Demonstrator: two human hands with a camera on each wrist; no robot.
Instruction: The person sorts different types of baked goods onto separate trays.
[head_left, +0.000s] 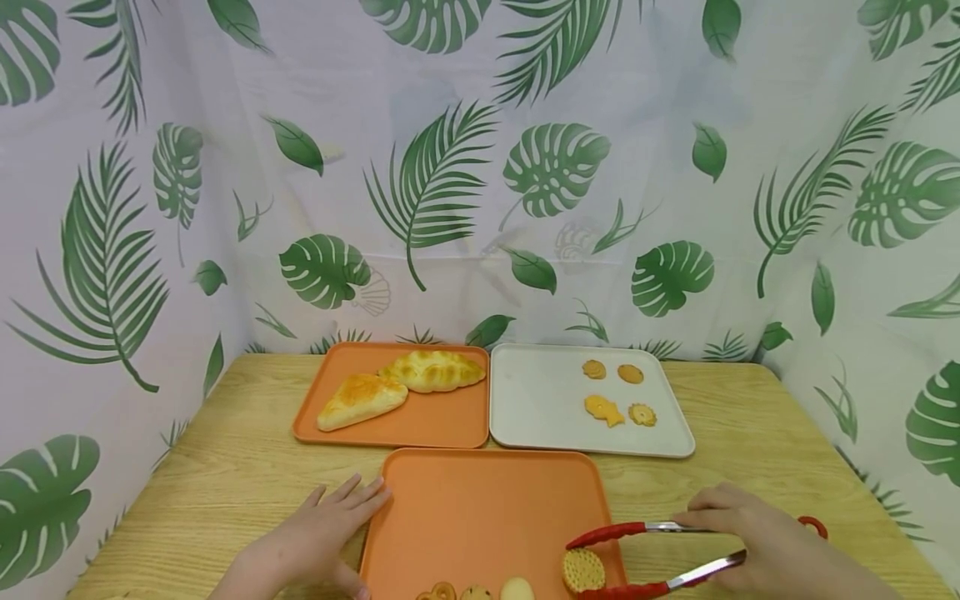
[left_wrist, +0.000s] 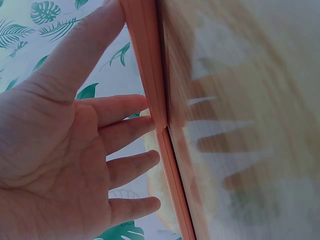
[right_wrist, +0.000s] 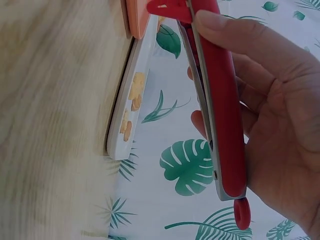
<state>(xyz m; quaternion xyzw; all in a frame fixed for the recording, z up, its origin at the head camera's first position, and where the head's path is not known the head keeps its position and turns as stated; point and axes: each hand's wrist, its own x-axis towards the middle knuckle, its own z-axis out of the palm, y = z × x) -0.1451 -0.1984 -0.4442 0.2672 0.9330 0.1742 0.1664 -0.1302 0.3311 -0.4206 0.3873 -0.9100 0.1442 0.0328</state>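
Note:
My right hand (head_left: 780, 542) holds a pair of red-and-metal tongs (head_left: 708, 570), thumb on one arm and fingers round the other. Between the red tips, over the right side of the near orange tray (head_left: 487, 500), is a round cracker (head_left: 582, 568); whether it is lifted I cannot tell. My left hand (head_left: 311, 533) spreads its fairly straight fingers along that tray's left edge; in the left wrist view its fingertips reach the rim. At the tray's front lie a pretzel-shaped cookie (head_left: 438, 591), a spotted round cookie (head_left: 476, 592) and a pale oval one (head_left: 517, 589), cut off by the frame.
Behind, a second orange tray (head_left: 420, 432) bears a triangular bread (head_left: 362, 402) and a ridged loaf (head_left: 432, 372). Beside it a white tray (head_left: 532, 408) carries several cookies, among them a fish-shaped one (head_left: 603, 410). A leaf-patterned curtain (head_left: 465, 208) surrounds the wooden table (head_left: 225, 467).

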